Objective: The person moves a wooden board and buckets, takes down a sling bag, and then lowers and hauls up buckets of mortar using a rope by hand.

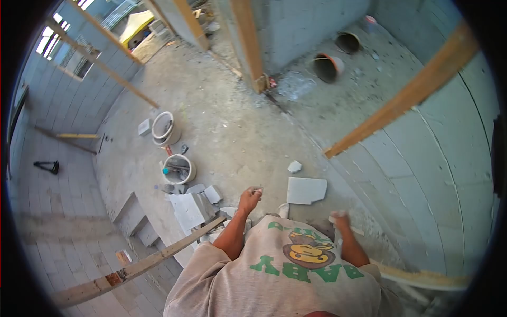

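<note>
My left hand [251, 197] is held out in front of my body above the concrete floor, its fingers curled together; whatever they may hold is too small to make out. Near my right side, my right hand [339, 217] is blurred, and its fingers cannot be made out clearly. Between the two hands, a flat pale block piece [307, 190] with a broken corner lies on the floor, touched by neither. Just beyond it is a small white chunk [294, 167]. Several cut blocks [191, 210] are piled to the left of my left hand.
White buckets [166, 128] stand at the left, one with tools inside. A wooden beam [153, 259] crosses the lower left, and another post [401, 98] slants at the right beside a block wall [422, 174]. Two tipped buckets [328, 68] lie farther back.
</note>
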`<state>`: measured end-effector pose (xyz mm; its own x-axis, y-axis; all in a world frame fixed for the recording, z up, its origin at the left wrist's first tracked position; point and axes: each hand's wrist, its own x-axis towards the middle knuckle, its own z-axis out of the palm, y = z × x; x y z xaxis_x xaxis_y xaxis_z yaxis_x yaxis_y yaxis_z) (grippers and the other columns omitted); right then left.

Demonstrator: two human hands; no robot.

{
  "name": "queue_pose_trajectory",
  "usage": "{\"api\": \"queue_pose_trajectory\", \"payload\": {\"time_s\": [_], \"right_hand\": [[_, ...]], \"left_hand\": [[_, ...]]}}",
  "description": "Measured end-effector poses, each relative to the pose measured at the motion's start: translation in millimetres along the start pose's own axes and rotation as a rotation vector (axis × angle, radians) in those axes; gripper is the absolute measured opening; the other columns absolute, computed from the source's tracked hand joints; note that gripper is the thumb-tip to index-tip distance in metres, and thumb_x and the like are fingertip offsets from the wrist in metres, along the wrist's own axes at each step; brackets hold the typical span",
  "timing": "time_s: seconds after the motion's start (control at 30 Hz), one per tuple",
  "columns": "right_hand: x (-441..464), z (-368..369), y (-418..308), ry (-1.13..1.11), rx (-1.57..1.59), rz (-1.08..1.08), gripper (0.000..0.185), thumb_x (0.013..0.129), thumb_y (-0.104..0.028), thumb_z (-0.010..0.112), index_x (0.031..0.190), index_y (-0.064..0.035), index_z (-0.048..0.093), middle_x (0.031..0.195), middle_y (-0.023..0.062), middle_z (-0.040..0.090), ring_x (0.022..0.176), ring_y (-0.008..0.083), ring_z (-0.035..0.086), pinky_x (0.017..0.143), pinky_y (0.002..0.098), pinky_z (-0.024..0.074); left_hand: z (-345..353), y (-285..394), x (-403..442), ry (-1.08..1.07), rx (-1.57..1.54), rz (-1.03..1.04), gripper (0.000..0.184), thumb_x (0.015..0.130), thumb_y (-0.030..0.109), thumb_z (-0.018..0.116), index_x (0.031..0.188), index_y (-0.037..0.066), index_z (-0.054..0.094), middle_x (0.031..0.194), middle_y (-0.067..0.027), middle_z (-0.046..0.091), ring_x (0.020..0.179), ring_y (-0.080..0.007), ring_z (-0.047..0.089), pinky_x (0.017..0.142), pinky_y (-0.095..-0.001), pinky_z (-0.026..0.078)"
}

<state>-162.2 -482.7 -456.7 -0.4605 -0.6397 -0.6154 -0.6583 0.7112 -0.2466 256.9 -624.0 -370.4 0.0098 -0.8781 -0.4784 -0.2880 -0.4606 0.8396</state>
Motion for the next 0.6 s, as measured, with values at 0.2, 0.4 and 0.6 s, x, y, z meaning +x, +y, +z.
{"api": "queue_pose_trajectory", "payload": {"time_s": [0.2,0.4,0.6], "right_hand": [[22,18,-188,-0.544,-0.363,-0.686,0.071,0.080,-0.061,0.042,0.129,-0.0095,0.044,0.133,0.0203,0.039,0.124,0.0349,0.037,0.103,0.0435,0.0276],[29,-34,-292,-0.598,-0.193,-0.783,0.076,0.080,-0.061,0.044,0.134,-0.0074,0.037,0.138,0.0201,0.032,0.130,0.0333,0.025,0.106,0.0401,0.0226],[88,14,-361,-0.660,-0.252,-0.660,0.071,0.081,-0.058,0.044,0.130,-0.0057,0.042,0.133,0.0224,0.038,0.127,0.0329,0.033,0.105,0.0375,0.0248]], "left_hand": [[-95,15,5,0.199,0.090,0.099,0.035,0.085,0.027,0.054,0.104,-0.002,0.059,0.083,-0.0142,0.064,0.068,-0.0197,0.062,0.065,-0.0306,0.049],[-163,-16,8,0.517,-0.342,-0.212,0.028,0.085,0.028,0.054,0.094,0.001,0.058,0.076,-0.0060,0.060,0.063,-0.0140,0.056,0.052,-0.0229,0.042],[-149,-54,48,0.218,-0.203,-0.229,0.024,0.084,0.022,0.055,0.088,-0.001,0.057,0.074,-0.0086,0.059,0.063,-0.0162,0.057,0.055,-0.0289,0.048]]}}
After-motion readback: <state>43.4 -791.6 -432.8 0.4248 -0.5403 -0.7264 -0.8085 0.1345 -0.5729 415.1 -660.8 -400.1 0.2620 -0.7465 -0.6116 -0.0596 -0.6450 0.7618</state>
